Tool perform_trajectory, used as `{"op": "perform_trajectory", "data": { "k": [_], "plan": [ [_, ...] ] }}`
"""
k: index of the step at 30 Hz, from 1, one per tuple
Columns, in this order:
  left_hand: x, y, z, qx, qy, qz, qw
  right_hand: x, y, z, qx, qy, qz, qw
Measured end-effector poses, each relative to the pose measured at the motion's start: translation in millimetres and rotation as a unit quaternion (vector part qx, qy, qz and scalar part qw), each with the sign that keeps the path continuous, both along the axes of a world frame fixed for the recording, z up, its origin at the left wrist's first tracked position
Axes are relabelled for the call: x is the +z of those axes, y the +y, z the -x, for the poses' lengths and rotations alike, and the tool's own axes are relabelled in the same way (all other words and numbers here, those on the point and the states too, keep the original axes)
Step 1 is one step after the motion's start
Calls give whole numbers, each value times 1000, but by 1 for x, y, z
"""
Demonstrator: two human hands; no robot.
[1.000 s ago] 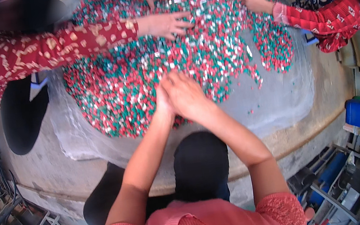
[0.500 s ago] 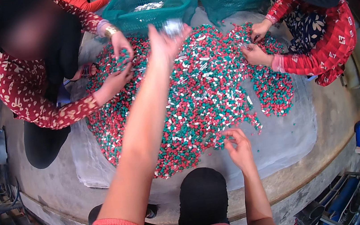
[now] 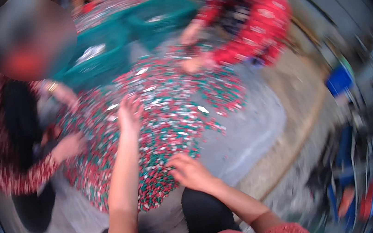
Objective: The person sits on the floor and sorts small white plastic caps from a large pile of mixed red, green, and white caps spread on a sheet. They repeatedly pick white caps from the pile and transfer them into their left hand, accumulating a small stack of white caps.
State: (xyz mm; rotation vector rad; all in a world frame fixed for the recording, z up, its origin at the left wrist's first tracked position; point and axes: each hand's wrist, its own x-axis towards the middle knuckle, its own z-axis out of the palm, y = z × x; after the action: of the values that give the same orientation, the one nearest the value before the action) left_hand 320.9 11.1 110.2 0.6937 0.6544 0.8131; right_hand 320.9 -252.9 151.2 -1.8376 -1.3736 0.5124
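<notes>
A wide heap of small red, green and white pieces (image 3: 151, 134) lies in front of me, with longer pale pieces scattered over its top; blur hides their kind. My left hand (image 3: 130, 114) reaches out over the middle of the heap, its fingers spread and nothing visible in them. At the heap's near edge, beside my knee, my right hand (image 3: 191, 172) has its fingers stretched towards the pieces, apparently holding nothing. Two green mesh baskets (image 3: 97, 74) stand beyond the heap, with whitish, shiny pieces inside.
A pale sheet (image 3: 249, 132) is spread under the heap. One person in patterned red (image 3: 22, 178) works at the left, another in red (image 3: 255, 29) at the far right, both with hands at the heap. A blue container (image 3: 339, 80) and clutter line the right side.
My view has swung to the right. My left hand has drawn back from near the baskets; the shiny thing at its fingers is no longer seen. My right hand has moved onto the heap's near edge.
</notes>
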Motion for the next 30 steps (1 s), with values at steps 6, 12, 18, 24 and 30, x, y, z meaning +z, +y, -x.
{"op": "perform_trajectory", "data": {
  "k": [6,12,18,24,30],
  "plan": [
    [8,-80,-14,-194,-62,-82,975,-9,-29,33,-30,-166,70,983],
    [43,-118,11,-319,-101,-163,928,-5,-39,80,-140,-249,153,946],
    [77,-124,27,-370,-172,-178,896,22,-29,106,-146,-256,298,908],
    [90,-142,27,-414,-219,-168,867,-6,-26,76,-183,-1,261,948],
    [104,-146,35,-424,-262,-195,845,-1,-28,78,-238,168,251,923]
  ]
}}
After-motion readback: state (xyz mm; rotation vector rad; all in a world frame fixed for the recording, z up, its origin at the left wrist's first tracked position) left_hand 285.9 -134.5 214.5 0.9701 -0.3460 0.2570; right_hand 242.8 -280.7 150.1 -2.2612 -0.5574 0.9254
